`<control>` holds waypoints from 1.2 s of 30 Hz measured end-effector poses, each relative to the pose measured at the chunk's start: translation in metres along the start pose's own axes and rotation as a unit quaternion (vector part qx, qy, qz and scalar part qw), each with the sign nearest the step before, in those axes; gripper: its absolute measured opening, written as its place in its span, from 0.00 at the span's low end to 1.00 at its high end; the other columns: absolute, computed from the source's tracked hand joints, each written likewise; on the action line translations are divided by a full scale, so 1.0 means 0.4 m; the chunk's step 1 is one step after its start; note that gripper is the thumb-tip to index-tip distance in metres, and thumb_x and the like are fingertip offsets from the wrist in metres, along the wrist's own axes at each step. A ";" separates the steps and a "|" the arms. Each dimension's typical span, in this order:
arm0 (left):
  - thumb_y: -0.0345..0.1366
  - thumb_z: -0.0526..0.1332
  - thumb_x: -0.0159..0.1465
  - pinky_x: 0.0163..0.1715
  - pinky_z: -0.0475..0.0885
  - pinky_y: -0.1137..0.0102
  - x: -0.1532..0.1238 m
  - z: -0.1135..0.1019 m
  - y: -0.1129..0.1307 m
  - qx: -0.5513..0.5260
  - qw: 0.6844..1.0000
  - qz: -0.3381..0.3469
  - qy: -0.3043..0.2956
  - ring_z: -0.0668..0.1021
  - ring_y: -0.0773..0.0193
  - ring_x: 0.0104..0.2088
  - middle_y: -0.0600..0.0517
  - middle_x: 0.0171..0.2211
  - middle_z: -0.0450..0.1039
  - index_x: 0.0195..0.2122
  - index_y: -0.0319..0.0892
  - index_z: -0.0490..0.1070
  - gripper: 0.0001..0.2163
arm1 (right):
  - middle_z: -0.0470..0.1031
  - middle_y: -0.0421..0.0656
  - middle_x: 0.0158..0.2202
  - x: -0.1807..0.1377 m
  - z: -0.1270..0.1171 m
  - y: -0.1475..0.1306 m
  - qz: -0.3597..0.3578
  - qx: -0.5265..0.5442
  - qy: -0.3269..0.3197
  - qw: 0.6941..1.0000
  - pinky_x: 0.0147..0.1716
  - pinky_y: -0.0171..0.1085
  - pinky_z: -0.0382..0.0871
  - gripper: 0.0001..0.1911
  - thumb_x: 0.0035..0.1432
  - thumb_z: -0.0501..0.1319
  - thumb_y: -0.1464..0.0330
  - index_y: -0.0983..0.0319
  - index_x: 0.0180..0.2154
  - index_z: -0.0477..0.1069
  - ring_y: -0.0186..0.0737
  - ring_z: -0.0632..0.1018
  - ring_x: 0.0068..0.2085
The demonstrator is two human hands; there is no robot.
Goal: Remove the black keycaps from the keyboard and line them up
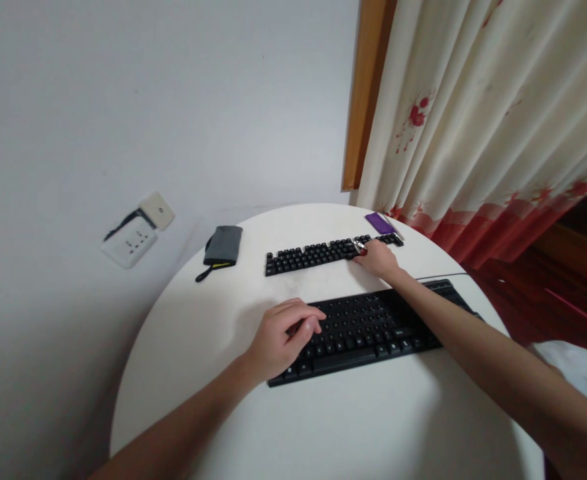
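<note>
A black keyboard [368, 327] lies on the white round table, its surface showing rows of small pale-marked squares. My left hand [286, 337] rests over its left end, fingers loosely bent and thumb a little apart, nothing seen held. Beyond the keyboard, black keycaps [303, 259] are laid out in rows like a second keyboard, with gaps along the back row. My right hand [377, 259] is at the right part of these rows, fingers closed on a small silver metal tool [359, 245] whose tip points at the caps. My right forearm crosses above the keyboard and hides part of it.
A grey cloth pouch [224, 245] with a dark loop lies at the table's back left. A purple flat item [380, 223] sits at the back right. A cable [440, 275] runs off the right edge. A wall socket [130, 241] and a curtain [453, 113] border the table.
</note>
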State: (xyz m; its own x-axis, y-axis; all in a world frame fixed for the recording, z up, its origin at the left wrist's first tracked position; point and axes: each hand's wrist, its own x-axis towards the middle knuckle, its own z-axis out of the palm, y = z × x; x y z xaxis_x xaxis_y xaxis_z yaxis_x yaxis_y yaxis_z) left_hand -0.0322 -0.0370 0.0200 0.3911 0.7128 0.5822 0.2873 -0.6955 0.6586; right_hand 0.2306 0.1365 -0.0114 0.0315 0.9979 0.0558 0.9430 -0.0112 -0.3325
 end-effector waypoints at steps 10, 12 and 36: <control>0.27 0.58 0.67 0.33 0.71 0.72 0.002 -0.001 0.004 0.005 1.000 0.000 -0.004 0.77 0.67 0.30 0.53 0.27 0.77 0.40 0.41 0.76 0.08 | 0.80 0.52 0.37 -0.001 0.000 -0.004 0.001 0.003 0.005 1.000 0.36 0.37 0.69 0.11 0.53 0.67 0.61 0.63 0.34 0.78 0.48 0.80 0.40; 0.27 0.58 0.67 0.34 0.71 0.72 0.002 0.000 0.004 0.006 1.000 0.000 -0.006 0.77 0.67 0.30 0.53 0.27 0.77 0.40 0.41 0.76 0.08 | 0.80 0.52 0.37 -0.002 0.002 -0.003 0.001 0.005 0.007 1.000 0.35 0.37 0.69 0.11 0.52 0.67 0.61 0.62 0.34 0.78 0.49 0.80 0.40; 0.37 0.61 0.65 0.56 0.69 0.56 0.006 0.011 0.002 0.125 0.982 -0.074 -0.120 0.74 0.55 0.54 0.46 0.53 0.74 0.56 0.46 0.70 0.17 | 0.62 0.38 0.18 -0.292 -0.203 0.164 -0.004 0.503 0.308 0.808 0.19 0.33 0.56 0.32 0.66 0.46 0.47 0.62 0.27 0.73 0.33 0.63 0.19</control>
State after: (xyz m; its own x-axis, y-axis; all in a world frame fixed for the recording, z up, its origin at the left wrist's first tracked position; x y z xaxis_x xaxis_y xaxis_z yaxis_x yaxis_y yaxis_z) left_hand -0.0271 -0.0362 0.0196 0.5146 0.7871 0.3399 0.5509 -0.6074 0.5724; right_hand 0.3158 0.0143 0.0369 0.4776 0.7734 0.4169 0.2077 0.3616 -0.9089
